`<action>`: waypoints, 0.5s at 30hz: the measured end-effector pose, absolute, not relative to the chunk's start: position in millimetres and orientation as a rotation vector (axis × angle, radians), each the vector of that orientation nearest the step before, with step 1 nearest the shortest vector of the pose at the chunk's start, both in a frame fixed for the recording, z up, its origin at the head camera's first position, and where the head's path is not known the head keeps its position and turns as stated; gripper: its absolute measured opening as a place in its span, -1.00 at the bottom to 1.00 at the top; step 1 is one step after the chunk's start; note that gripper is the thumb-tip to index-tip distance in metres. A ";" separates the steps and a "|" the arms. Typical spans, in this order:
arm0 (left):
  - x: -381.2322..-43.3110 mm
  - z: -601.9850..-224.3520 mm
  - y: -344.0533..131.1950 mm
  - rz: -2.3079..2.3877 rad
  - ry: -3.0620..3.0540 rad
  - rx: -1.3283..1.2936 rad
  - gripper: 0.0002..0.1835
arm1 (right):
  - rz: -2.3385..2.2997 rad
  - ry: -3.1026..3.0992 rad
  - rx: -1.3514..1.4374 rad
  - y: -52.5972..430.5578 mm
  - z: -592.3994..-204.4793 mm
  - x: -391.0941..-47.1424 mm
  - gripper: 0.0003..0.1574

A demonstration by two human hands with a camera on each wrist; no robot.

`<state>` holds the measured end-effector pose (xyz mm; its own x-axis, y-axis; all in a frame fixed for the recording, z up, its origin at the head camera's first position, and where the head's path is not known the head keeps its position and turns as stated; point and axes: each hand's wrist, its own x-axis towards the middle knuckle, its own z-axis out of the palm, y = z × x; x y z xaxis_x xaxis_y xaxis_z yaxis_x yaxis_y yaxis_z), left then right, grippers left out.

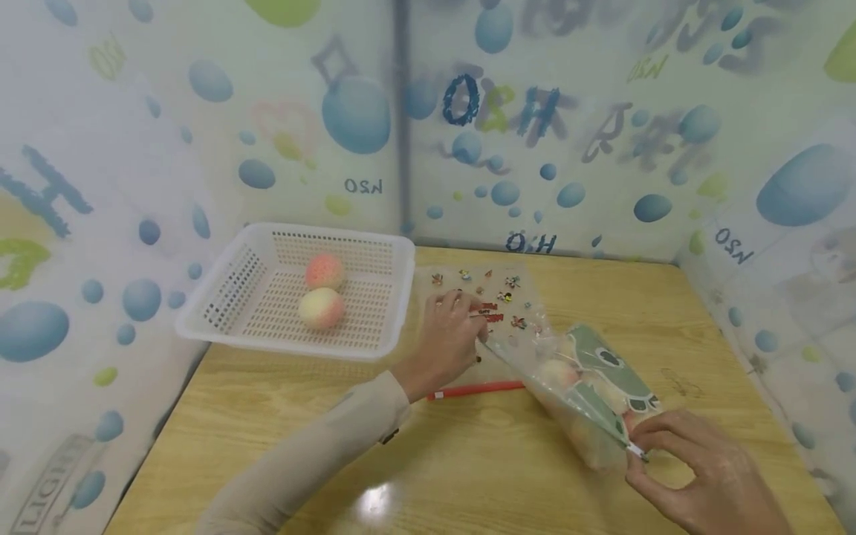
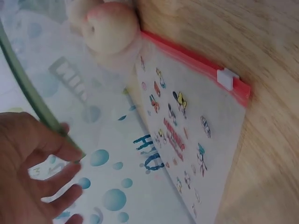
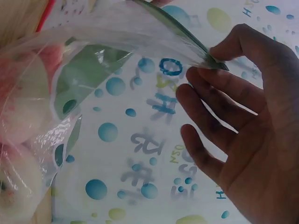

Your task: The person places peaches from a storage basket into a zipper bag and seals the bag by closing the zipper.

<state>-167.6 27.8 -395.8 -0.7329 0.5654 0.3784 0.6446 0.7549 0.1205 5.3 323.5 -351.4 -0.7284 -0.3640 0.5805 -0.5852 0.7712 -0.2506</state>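
Note:
A clear slider zip bag (image 1: 588, 401) with a green printed pattern holds several peaches (image 2: 112, 28). Its green zip edge (image 2: 30, 88) stretches between both hands. My left hand (image 1: 451, 334) pinches one end of that edge between thumb and finger. At the opposite end, by a white slider (image 1: 637, 450), my right hand (image 1: 709, 464) pinches the edge, other fingers spread loosely in the right wrist view. Beneath the left hand lies a flat clear bag (image 2: 187, 126) with cartoon prints and a red zip strip (image 1: 475, 389). Whether the green zip is fully closed, I cannot tell.
A white plastic basket (image 1: 394, 297) stands at the back left of the wooden table (image 1: 281, 416). Inside it are a reddish peach (image 1: 324, 270) and a paler peach (image 1: 321, 309). Printed curtains (image 1: 441, 186) hang along the back and both sides.

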 end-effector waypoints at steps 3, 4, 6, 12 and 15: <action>-165.0 -394.3 21.5 -0.202 -2.725 -0.987 -0.82 | 0.694 -2.529 0.821 311.0 -357.6 5.7 -0.79; -164.5 -394.5 20.1 -0.157 -2.757 -1.006 -0.84 | 0.745 -2.552 0.863 306.4 -360.8 5.5 -0.67; -163.2 -395.2 17.9 -0.081 -2.809 -1.044 -0.89 | 0.858 -2.641 0.915 296.3 -366.8 6.0 -0.45; -158.6 -409.3 11.6 -0.046 -3.034 -1.086 -0.66 | 1.165 -2.948 0.970 262.2 -392.7 2.3 -0.67; -155.3 -418.6 6.1 -0.039 -3.198 -1.110 -0.57 | 1.272 -3.109 0.931 249.4 -404.9 -2.3 -0.84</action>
